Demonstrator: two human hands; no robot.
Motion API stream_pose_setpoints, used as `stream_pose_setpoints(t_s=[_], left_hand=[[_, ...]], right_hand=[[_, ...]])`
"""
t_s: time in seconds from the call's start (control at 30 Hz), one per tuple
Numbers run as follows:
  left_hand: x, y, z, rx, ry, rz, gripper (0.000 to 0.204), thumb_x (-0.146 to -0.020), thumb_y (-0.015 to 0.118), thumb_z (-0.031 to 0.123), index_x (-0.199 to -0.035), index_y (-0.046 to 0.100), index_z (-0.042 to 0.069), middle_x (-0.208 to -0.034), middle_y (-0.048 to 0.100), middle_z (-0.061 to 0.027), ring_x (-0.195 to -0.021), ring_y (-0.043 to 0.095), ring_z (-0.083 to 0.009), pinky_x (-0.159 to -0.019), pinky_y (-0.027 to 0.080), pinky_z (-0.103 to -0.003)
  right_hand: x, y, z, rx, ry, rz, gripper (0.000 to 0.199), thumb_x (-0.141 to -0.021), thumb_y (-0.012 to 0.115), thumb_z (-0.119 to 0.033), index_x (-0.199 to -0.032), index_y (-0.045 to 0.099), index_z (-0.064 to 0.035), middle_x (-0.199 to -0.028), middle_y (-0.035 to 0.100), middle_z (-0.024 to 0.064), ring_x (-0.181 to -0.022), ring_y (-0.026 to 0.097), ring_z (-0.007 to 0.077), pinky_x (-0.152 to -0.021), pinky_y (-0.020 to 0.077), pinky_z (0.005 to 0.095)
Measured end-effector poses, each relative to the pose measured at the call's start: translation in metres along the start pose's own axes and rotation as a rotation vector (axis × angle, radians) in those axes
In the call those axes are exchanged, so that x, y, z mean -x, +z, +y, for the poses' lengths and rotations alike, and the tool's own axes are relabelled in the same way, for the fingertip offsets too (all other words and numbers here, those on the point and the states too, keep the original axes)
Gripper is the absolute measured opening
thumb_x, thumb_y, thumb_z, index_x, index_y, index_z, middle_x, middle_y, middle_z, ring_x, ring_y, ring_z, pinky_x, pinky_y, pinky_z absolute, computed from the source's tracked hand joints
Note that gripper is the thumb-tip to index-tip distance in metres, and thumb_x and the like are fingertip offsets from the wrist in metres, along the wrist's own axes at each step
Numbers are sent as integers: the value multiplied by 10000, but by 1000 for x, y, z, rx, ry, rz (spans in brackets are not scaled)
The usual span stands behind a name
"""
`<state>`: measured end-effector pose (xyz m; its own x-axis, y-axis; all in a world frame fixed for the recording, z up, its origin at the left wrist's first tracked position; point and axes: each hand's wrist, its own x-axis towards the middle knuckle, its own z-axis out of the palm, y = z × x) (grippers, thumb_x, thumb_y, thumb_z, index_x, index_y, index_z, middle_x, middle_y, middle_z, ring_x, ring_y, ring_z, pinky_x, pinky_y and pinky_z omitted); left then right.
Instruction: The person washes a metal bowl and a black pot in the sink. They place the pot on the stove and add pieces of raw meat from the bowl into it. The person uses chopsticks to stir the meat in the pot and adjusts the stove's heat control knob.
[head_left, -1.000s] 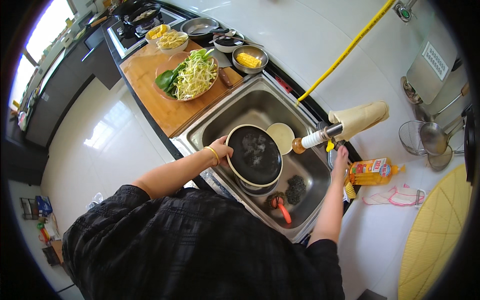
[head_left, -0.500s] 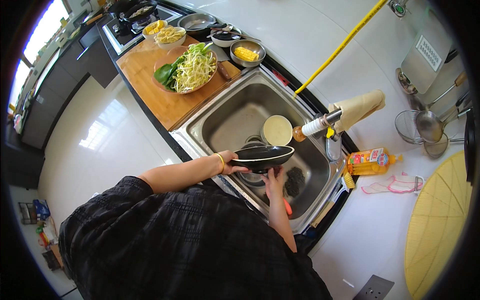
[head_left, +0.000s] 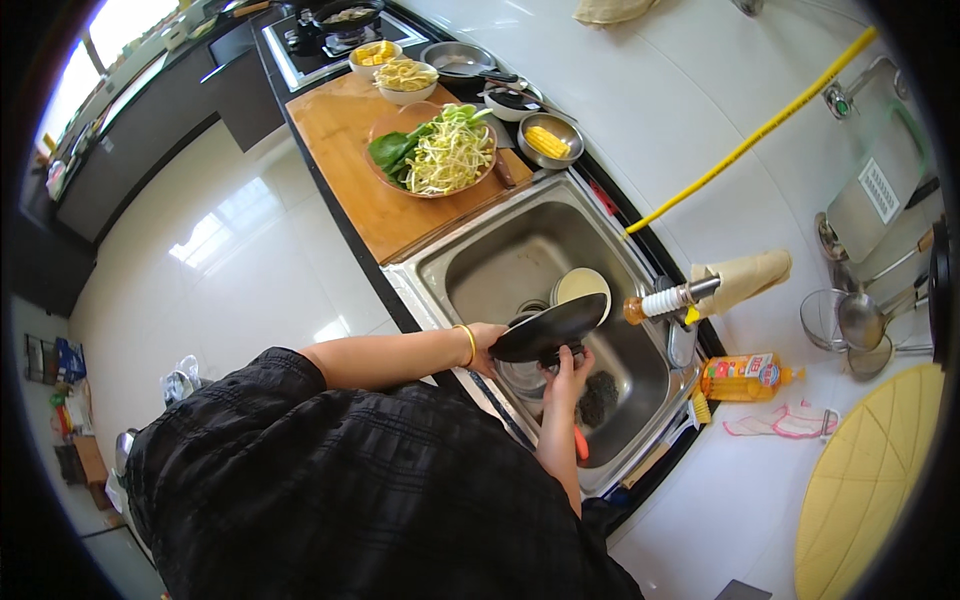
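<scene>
The person stands at the sink (head_left: 640,330) and holds a black pan (head_left: 548,327) tilted over the basin, near the drain. The left hand (head_left: 487,345) grips the pan at its near rim, fingers closed around the edge. The right hand (head_left: 566,372) is under the pan and presses on its underside; whether its fingers hold something there, I cannot tell, because the pan and the hand hide it. In my judgement the step in hand is washing the outside of the pan.

A pale bowl (head_left: 582,288) stands in the basin just behind the pan, and a dark scrubber (head_left: 600,398) lies in the basin near the right hand. The tap (head_left: 672,300) points over the basin from the right.

The next move probably calls for a firm left grip while the right hand rubs around the bottom, then turning the pan under the tap for rinsing, without knocking the bowl.
</scene>
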<state>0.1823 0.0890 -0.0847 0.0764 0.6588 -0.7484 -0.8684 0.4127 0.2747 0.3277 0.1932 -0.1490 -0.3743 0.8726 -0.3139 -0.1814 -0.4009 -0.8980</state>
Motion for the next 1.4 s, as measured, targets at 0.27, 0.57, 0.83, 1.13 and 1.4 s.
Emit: stream_pose_setpoints(t_s=[0.27,0.57,0.83,1.13,1.4], left_hand=[[24,0,-17,-374,573,-63,463,-852,418,400,-1193,376,90,-1068,487,-40,-969,460,-166,-746,430,-393],[10,-10,-15,271,256,88,469,-815,495,383,-1146,397,65,-1210,405,-135,-1131,356,-318,-796,253,-678],[34,-42,11,-45,610,-436,316,-842,469,325,-1065,463,101,-1030,527,-68,-940,517,-223,-725,432,-521],[88,-107,84,-376,521,-509,278,-821,525,286,-977,485,59,-883,548,-2,-752,533,-91,-601,475,-256],[149,-134,180,-454,481,-701,434,-804,554,282,-1156,365,113,-1114,428,-38,-1057,396,-130,-845,368,-338]], right_hand=[[13,28,-69,637,-657,-126,590,-601,700,-194,-1067,391,-6,-978,434,149,-891,441,259,-821,343,370],[-9,47,-59,1110,-439,-105,521,-599,702,-266,-1008,454,-61,-966,451,190,-912,455,335,-787,376,388],[64,111,-111,1028,-938,20,562,-599,684,-236,-1046,419,-22,-962,429,179,-911,429,342,-788,362,399],[79,174,-56,778,-863,113,521,-620,657,-126,-1070,414,-22,-1020,434,130,-951,422,249,-861,320,341],[80,242,-62,108,-555,328,436,-729,532,-114,-1134,372,-108,-1006,471,77,-875,473,179,-611,439,316]])
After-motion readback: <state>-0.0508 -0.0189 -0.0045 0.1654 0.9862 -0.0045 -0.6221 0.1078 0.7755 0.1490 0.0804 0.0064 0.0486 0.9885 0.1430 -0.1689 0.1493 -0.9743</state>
